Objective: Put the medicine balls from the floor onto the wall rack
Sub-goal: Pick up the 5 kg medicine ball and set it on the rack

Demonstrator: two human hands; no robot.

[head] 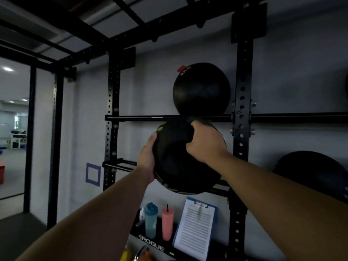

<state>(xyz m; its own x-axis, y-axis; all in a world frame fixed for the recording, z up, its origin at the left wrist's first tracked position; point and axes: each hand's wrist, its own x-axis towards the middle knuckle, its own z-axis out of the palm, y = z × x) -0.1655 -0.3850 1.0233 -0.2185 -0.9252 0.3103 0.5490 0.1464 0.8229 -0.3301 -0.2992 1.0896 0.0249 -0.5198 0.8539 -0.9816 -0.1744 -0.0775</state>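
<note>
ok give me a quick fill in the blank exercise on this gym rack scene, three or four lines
1. The medicine ball with green marks is held by ____ hands, the left hand and the right hand.
2. The ball already on the rack has a ____ tag at its top.
3. The clipboard leans to the right of a ____ tumbler.
4. The word printed on the low shelf is ____.

Missing words: both; red; pink; ROGUE

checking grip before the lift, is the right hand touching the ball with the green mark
Touching. The head view shows the right hand pressed over the ball, fingers curled into its top.
</note>
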